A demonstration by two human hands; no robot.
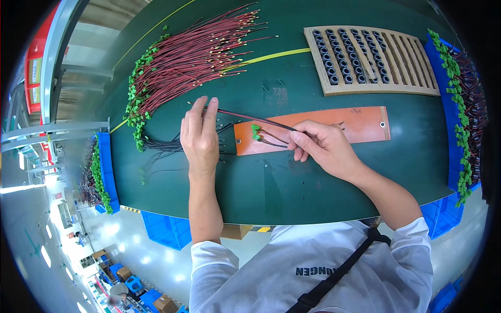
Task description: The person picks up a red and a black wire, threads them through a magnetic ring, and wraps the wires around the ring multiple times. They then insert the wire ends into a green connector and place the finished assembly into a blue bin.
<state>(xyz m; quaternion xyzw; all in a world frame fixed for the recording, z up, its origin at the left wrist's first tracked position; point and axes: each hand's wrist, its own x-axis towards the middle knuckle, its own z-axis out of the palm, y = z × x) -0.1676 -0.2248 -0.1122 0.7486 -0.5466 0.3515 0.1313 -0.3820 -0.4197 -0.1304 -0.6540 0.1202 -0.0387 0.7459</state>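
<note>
My left hand (201, 138) is closed on one end of a thin red-and-black wire (250, 116), pinched at the fingertips. The wire runs across to my right hand (326, 146), whose thumb and fingers close round it. Out of the right hand also come short dark leads that end in green connectors (255, 132). These lie over an orange board (360, 125) on the green table (334, 182). Beside my left hand is a bundle of black wires (164, 146), partly hidden by that hand.
Many red wires (193, 57) with green connectors lie at the far left. A wooden rack (383, 92) of black rings stands far right. Blue bins of wired connectors flank the table at left (108, 167) and right (451, 130). Blue crates (167, 229) sit below the near edge.
</note>
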